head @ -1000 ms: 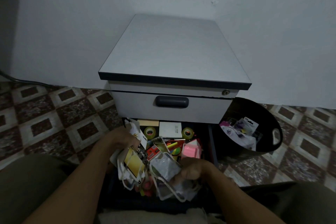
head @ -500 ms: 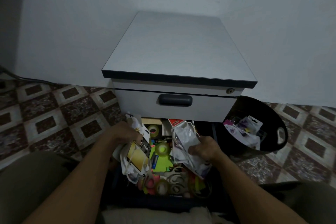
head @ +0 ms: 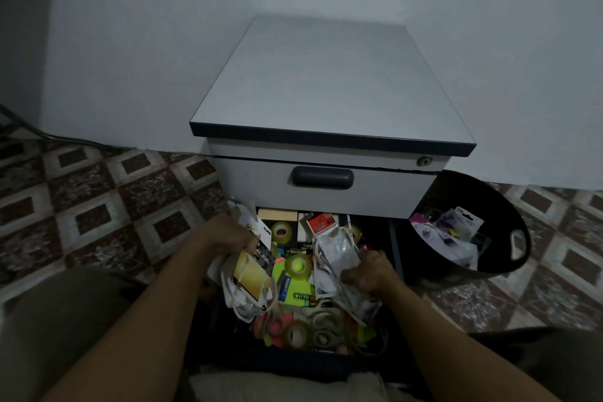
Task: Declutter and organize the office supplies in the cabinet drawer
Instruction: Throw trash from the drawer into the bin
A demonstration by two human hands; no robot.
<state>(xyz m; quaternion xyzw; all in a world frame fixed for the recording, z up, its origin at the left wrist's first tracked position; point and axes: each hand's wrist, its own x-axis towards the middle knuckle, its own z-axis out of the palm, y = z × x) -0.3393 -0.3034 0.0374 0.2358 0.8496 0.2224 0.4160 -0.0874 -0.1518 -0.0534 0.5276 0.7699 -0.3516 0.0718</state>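
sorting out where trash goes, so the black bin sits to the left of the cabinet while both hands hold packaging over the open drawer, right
Not quite. The head view shows the black bin to the right of the cabinet, not the left. The rest stands: the left hand and right hand hold packaging over the open drawer.

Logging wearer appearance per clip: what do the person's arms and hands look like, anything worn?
Left forearm and right forearm are bare down to the frame edge; no sleeves show. Left hand and right hand wear no gloves, and no watch or bracelet shows at either wrist. Rings cannot be told in this dim light.
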